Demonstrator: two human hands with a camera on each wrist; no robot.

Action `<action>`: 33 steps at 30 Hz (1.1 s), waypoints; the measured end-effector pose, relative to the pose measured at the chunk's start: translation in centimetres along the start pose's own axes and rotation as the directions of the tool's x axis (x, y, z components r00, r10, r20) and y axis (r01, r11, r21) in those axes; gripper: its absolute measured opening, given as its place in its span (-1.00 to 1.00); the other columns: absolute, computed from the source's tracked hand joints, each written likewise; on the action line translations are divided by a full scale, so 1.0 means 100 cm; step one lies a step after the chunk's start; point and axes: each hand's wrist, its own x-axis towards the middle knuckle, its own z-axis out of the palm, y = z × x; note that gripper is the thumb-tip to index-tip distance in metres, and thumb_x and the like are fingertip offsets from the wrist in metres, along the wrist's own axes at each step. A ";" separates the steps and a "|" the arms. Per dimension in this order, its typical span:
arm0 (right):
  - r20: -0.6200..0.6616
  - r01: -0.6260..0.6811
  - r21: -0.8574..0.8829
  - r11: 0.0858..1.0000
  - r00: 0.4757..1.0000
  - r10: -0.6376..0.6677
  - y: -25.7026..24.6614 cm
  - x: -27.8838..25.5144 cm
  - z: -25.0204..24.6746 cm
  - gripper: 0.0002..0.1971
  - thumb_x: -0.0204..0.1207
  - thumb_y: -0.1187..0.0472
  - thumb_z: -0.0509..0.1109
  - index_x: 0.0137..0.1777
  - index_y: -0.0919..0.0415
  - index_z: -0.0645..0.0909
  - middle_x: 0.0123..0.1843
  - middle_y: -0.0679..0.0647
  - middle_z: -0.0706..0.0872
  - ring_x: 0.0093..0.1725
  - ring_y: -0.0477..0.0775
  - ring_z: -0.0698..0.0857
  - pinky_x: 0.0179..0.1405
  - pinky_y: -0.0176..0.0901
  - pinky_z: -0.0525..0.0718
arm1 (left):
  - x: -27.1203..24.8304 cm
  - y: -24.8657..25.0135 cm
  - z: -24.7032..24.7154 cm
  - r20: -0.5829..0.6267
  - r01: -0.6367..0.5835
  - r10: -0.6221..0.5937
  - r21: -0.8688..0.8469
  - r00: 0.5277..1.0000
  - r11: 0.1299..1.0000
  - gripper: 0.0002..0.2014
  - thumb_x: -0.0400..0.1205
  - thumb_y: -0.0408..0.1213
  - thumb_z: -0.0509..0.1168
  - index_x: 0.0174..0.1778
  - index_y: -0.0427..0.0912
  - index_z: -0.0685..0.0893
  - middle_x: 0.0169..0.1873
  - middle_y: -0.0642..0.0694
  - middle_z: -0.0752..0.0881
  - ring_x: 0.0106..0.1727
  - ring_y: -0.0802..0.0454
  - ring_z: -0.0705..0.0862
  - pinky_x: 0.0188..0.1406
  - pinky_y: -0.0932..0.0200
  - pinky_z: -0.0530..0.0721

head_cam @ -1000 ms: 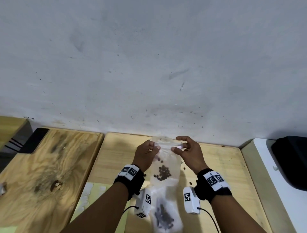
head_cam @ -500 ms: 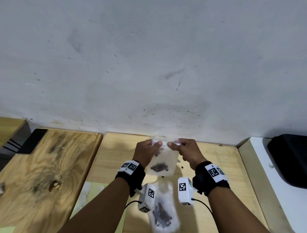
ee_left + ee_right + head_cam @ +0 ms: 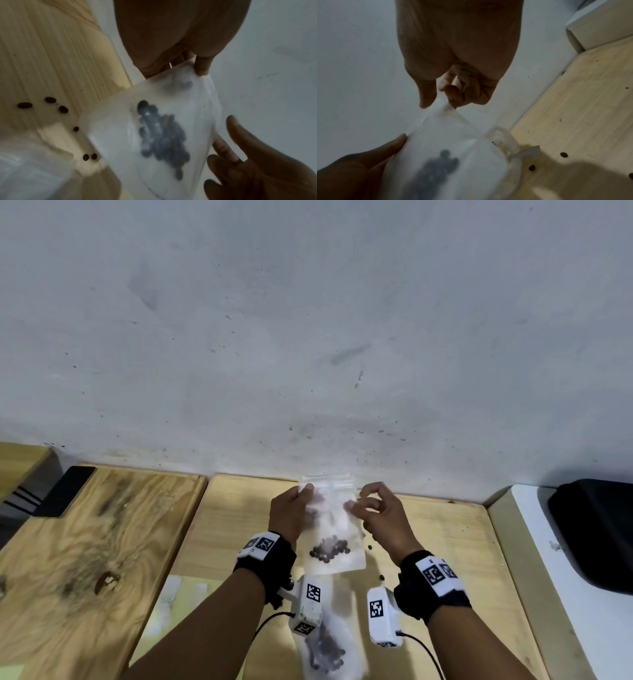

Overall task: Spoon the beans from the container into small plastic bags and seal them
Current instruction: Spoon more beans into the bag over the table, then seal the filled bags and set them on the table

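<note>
A small clear plastic bag (image 3: 330,529) hangs upright over the light wooden table (image 3: 236,529), with dark beans (image 3: 329,550) pooled at its bottom. My left hand (image 3: 295,503) pinches the bag's upper left edge. My right hand (image 3: 363,505) pinches the upper right edge between thumb and curled fingers, as the right wrist view shows at the bag's top corner (image 3: 442,106). A second bag with beans (image 3: 327,652) lies flat on the table below my wrists. The clear container's rim (image 3: 505,134) and a spoon handle (image 3: 527,150) peek out behind the held bag.
Loose beans (image 3: 369,547) lie scattered on the table right of the bag, and more loose beans (image 3: 49,100) show in the left wrist view. A darker wooden board (image 3: 89,542) adjoins on the left. A white surface (image 3: 548,583) with a black object (image 3: 596,532) is on the right. The grey wall (image 3: 308,337) stands close behind.
Half a second ago both hands pinched close together at the bag's top. Now they have spread to its two sides, and the bag hangs flatter and taller.
</note>
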 end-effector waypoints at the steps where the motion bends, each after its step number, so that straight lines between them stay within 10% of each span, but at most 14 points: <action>1: 0.058 0.011 -0.073 0.997 0.998 -0.007 0.003 -0.002 -0.001 -0.82 0.44 0.35 0.62 -0.14 0.19 0.65 -0.26 0.00 0.68 -0.35 -0.12 0.59 -0.46 -0.44 0.48 | -0.001 0.001 0.000 -0.013 0.020 -0.020 -0.009 1.000 1.000 -0.79 0.63 -0.17 0.39 -0.14 -0.27 0.76 -0.21 -0.18 0.81 -0.28 -0.09 0.69 -0.27 0.14 0.65; 3: 0.146 -0.030 -0.154 0.988 0.988 0.053 0.012 -0.006 -0.001 -0.87 0.44 0.40 0.59 -0.11 0.18 0.77 -0.21 0.05 0.63 -0.40 -0.06 0.49 -0.53 -0.44 0.42 | -0.005 0.001 -0.003 -0.019 0.048 -0.048 -0.033 0.999 0.998 -0.88 0.62 -0.25 0.41 0.02 -0.18 0.70 -0.18 -0.19 0.79 -0.26 -0.12 0.71 -0.33 0.13 0.70; 7: 0.144 -0.103 -0.116 0.988 0.982 0.119 0.025 -0.010 0.005 -0.62 0.50 0.43 0.51 0.25 0.04 0.76 0.01 0.08 0.66 -0.49 -0.19 0.50 -0.58 -0.36 0.45 | -0.022 -0.010 -0.020 0.068 -0.080 0.074 0.095 0.995 0.992 -0.41 0.50 -0.54 0.44 0.37 0.04 0.51 0.06 -0.20 0.75 -0.06 -0.07 0.77 -0.22 0.09 0.78; 15: 0.406 0.000 -0.285 0.958 0.906 0.120 0.049 -0.030 0.065 -0.48 0.42 0.52 0.53 0.30 0.02 0.72 -0.02 0.06 0.72 -0.45 -0.34 0.61 -0.34 -0.51 0.53 | -0.061 -0.047 -0.094 -0.048 0.007 0.006 0.266 0.999 0.964 -0.75 0.52 -0.52 0.43 0.05 -0.15 0.79 0.00 -0.11 0.82 -0.37 0.07 0.74 -0.52 0.23 0.60; 20: 0.496 0.026 -0.314 0.949 0.857 0.141 0.071 -0.048 0.133 -0.46 0.40 0.54 0.54 0.26 -0.04 0.71 -0.03 0.07 0.78 -0.21 -0.22 0.72 -0.12 -0.29 0.65 | -0.076 -0.060 -0.164 -0.147 0.063 -0.030 0.228 0.989 0.972 -0.74 0.52 -0.53 0.43 -0.01 -0.07 0.80 0.02 -0.08 0.82 -0.20 0.08 0.77 -0.26 0.13 0.72; 28: 0.408 -0.063 -0.300 0.952 0.894 0.188 0.105 -0.065 0.231 -0.60 0.50 0.44 0.50 0.18 -0.08 0.72 -0.14 -0.09 0.72 0.00 -0.06 0.72 0.03 -0.25 0.61 | -0.068 -0.064 -0.273 -0.217 0.114 -0.064 0.223 0.974 0.968 -0.73 0.51 -0.56 0.41 -0.01 -0.12 0.80 0.01 -0.11 0.81 -0.11 -0.04 0.75 -0.20 0.11 0.73; 33: 0.226 -0.075 -0.528 0.846 0.948 0.224 0.135 -0.060 0.261 -0.76 0.55 0.20 0.43 0.17 -0.04 0.77 0.25 -0.08 0.79 0.25 0.05 0.74 0.25 -0.07 0.70 | -0.051 -0.060 -0.315 -0.283 0.113 -0.041 0.242 0.958 0.964 -0.76 0.53 -0.60 0.37 0.07 -0.33 0.76 -0.03 -0.21 0.77 -0.13 -0.08 0.72 -0.40 0.37 0.67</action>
